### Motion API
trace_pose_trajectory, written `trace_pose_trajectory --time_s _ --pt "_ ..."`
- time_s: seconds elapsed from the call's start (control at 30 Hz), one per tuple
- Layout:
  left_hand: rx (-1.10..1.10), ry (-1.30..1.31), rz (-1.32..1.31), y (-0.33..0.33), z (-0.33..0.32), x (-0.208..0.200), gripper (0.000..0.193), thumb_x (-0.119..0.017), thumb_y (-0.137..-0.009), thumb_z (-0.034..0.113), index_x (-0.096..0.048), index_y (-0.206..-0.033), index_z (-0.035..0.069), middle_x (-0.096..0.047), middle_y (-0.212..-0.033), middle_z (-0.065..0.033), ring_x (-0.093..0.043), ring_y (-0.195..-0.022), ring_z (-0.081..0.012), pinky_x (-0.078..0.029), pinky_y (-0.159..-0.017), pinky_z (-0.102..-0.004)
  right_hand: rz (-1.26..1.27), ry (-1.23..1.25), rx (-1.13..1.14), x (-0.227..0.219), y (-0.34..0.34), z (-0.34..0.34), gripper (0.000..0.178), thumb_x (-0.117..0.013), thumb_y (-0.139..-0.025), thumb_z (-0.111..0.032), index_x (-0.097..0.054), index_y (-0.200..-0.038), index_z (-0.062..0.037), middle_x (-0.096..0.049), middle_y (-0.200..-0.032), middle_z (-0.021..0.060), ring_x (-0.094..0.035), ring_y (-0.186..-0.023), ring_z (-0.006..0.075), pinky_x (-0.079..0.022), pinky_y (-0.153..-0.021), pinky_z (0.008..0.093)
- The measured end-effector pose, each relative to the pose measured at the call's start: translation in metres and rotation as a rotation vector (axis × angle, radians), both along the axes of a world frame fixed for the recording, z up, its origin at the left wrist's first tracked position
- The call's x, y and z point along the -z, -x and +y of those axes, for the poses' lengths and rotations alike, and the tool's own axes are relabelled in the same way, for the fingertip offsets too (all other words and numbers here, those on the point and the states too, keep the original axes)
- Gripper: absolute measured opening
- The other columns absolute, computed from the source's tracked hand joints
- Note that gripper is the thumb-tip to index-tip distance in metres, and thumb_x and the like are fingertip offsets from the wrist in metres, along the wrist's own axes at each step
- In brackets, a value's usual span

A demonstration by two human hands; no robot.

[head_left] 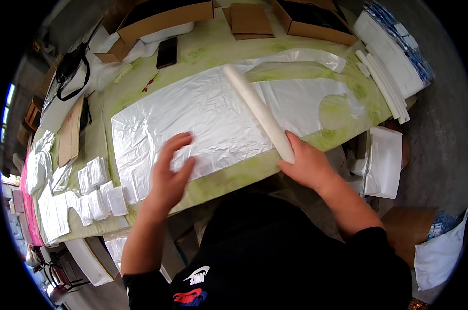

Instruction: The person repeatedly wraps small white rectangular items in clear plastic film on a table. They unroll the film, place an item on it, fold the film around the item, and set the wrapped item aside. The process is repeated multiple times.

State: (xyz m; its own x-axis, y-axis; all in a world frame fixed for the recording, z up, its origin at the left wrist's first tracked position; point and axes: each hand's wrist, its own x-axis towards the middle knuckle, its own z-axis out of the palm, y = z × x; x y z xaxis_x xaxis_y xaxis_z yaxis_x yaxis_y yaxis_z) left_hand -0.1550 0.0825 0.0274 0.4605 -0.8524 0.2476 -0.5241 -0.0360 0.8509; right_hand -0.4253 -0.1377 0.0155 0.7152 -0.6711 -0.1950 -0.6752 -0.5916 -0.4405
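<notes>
A large clear plastic bag (203, 113) lies flat on the green-patterned table (234, 173). Across it lies a long white foam tube (257, 108), running from the middle of the table to the near edge. My right hand (306, 165) grips the near end of the tube. My left hand (172, 170) rests on the plastic sheet left of the tube, palm down, fingers slightly apart, pressing the sheet flat.
Folded white plastic packets (97, 188) lie in several piles at the table's left end. Open cardboard boxes (161, 20) and a black phone (167, 51) sit at the far edge. More white foam strips (384, 85) lie at the right end, a white foam tray (384, 160) below them.
</notes>
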Motion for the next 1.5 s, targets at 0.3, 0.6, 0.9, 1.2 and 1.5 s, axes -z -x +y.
trace_pose_trajectory --time_s 0.3,0.6,0.9,1.2,1.5 --pt "0.265 -0.006 -0.484 0.074 -0.141 0.007 0.041 -0.074 -0.091 0.015 -0.067 -0.132 0.01 -0.059 -0.146 -0.0137 -0.048 -0.141 -0.0393 -0.042 -0.113 -0.049 -0.129 -0.177 -0.066 -0.01 0.006 -0.004 0.087 -0.073 -0.087 -0.043 -0.036 -0.158 -0.0082 -0.064 -0.128 0.0246 -0.066 -0.112 0.0409 -0.054 -0.096 0.0464" --pt "0.434 -0.325 -0.428 0.119 -0.24 0.009 0.04 -0.081 -0.083 0.031 -0.073 -0.115 0.008 -0.07 -0.115 -0.0154 -0.069 -0.105 -0.0341 -0.055 -0.091 -0.0414 -0.547 -0.253 0.076 0.027 0.053 -0.012 0.054 -0.076 -0.09 -0.034 -0.06 -0.136 -0.0102 -0.064 -0.11 0.015 -0.067 -0.089 0.0299 -0.055 -0.076 0.0399" --pt "0.429 -0.606 -0.367 0.119 -0.277 0.024 0.031 -0.081 -0.084 0.029 -0.074 -0.105 0.006 -0.074 -0.099 -0.0095 -0.071 -0.093 -0.024 -0.056 -0.084 -0.0357 -0.792 -0.301 0.23 0.057 0.097 -0.013 0.036 -0.076 -0.092 -0.013 -0.067 -0.126 -0.0064 -0.064 -0.099 0.008 -0.057 -0.065 0.0125 -0.05 -0.064 0.0266" --pt "0.36 -0.667 -0.263 0.111 -0.276 0.013 0.027 -0.07 -0.093 0.028 -0.073 -0.109 0.007 -0.076 -0.101 -0.0099 -0.071 -0.091 -0.0233 -0.055 -0.084 -0.0361 -0.863 -0.118 0.123 0.047 0.085 -0.028 0.031 -0.075 -0.089 -0.009 -0.07 -0.119 -0.0065 -0.065 -0.101 0.0096 -0.063 -0.078 0.0216 -0.053 -0.07 0.033" --pt "0.308 -0.502 -0.199 0.101 -0.27 0.013 0.026 -0.071 -0.092 0.028 -0.074 -0.107 0.006 -0.075 -0.104 -0.0106 -0.071 -0.092 -0.0223 -0.056 -0.086 -0.0351 -0.546 0.451 -0.109 0.053 0.036 -0.086 0.031 -0.072 -0.084 -0.019 -0.072 -0.114 -0.0096 -0.068 -0.12 0.0085 -0.06 -0.107 0.033 -0.05 -0.093 0.0434"
